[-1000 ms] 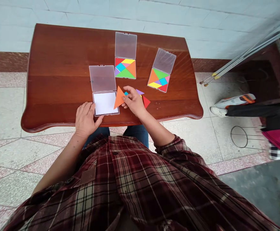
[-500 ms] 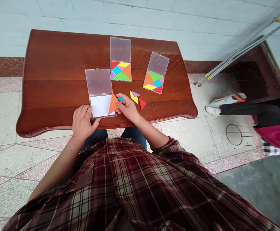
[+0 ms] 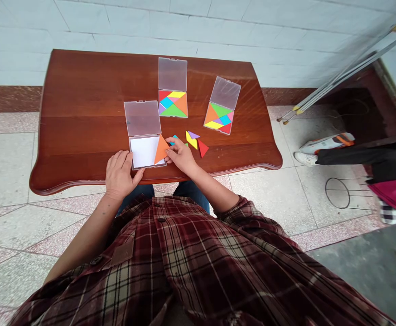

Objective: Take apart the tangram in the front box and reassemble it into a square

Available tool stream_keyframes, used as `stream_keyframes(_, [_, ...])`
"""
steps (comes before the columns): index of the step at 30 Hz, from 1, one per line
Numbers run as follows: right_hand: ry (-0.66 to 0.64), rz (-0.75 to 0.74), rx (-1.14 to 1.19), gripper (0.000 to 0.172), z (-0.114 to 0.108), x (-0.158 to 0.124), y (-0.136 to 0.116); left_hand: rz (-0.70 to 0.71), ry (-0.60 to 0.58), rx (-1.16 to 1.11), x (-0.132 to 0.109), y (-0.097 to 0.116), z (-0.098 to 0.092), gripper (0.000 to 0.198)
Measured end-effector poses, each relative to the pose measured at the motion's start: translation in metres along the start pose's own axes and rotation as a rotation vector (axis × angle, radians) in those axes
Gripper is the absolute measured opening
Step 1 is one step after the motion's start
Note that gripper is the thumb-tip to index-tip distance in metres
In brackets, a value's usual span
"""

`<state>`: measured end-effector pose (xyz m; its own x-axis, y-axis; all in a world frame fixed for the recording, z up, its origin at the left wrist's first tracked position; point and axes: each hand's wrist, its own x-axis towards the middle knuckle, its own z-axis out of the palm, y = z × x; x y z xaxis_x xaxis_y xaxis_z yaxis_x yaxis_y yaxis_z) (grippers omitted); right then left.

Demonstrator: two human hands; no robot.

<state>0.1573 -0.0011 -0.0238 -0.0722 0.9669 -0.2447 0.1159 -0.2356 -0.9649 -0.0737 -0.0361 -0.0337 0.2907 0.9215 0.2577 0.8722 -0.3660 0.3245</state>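
Observation:
An opened clear plastic tangram case (image 3: 142, 118) lies near the table's front edge, with a white sheet (image 3: 143, 151) in its tray. My left hand (image 3: 119, 174) rests flat at the tray's lower left corner, fingers stretched and thumb apart, touching the rim. Between thumb and fingers, my right hand (image 3: 182, 158) pinches an orange triangle tangram piece (image 3: 161, 150) over the tray's right side. Partly hidden behind that hand are a blue piece (image 3: 174, 138) and a bit of green. Beyond it lie a yellow piece (image 3: 191, 141), a small purple triangle (image 3: 194, 135) and a red triangle (image 3: 202, 148).
Two more opened cases stand farther back, each filled with coloured pieces: one at the middle (image 3: 173, 104), one at the right (image 3: 219, 118). The wooden table (image 3: 82, 104) adjoins a tiled wall. At right are crutches (image 3: 320, 93), a wire ring stand (image 3: 337, 193) and a seated person's leg (image 3: 347, 156).
The orange triangle has shifted slightly within the tray area, still in my right hand. A little green now shows beside that hand. The whole view has drifted slightly; my left hand stays at the case.

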Motion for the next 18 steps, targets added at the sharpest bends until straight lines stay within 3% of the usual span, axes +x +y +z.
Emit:
stream_keyframes(6, [0.006,0.003,-0.097,0.024,0.0,0.001,-0.002,-0.006,-0.009,-0.026,0.0,-0.001,0.001,0.062])
stream_keyframes(13, [-0.002,-0.145,-0.54,0.024,-0.003,-0.002,-0.01,-0.002,0.0,-0.027,0.0,-0.001,0.001,0.062])
stream_keyframes(18, [-0.04,-0.156,-0.782,0.027,-0.003,-0.007,-0.018,-0.003,-0.01,-0.044,-0.001,0.0,0.002,0.063])
